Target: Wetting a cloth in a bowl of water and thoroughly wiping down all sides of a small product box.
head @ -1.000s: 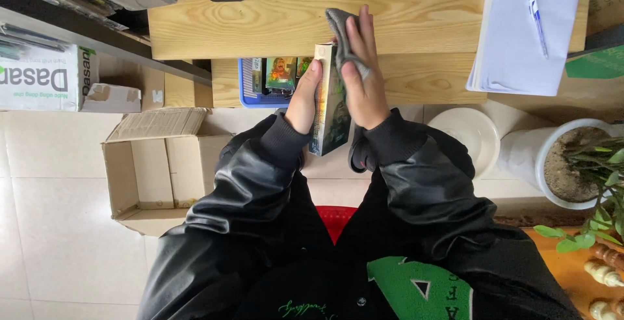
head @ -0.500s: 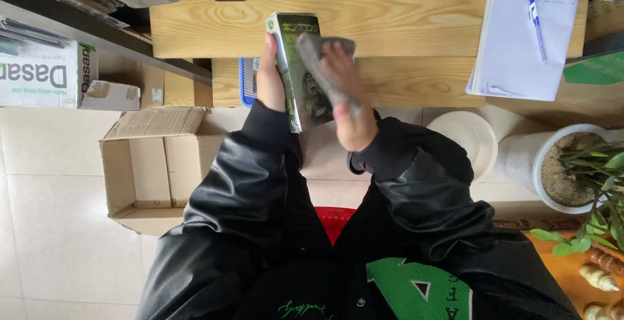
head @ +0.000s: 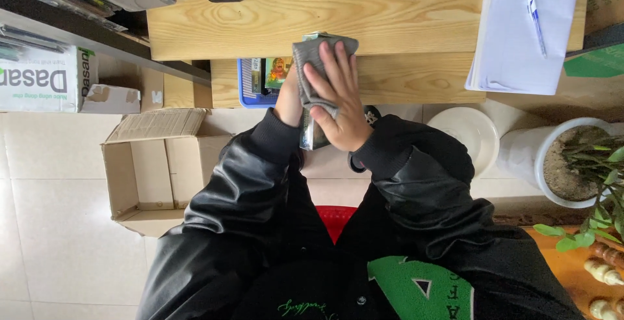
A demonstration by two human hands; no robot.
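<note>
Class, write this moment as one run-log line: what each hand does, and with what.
left hand: holds small box | right hand: presses grey cloth flat on box | place: over wooden desk edge

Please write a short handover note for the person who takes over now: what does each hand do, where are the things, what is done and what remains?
Left hand: grips the flat box from its left side, in front of the wooden desk.
Right hand: palm and fingers press the grey cloth flat on the box face.
Nearby: open cardboard box on the floor, left; blue tray under the desk.
Done: cloth is on the box.
Left: how much is wiped cannot be seen.
</note>
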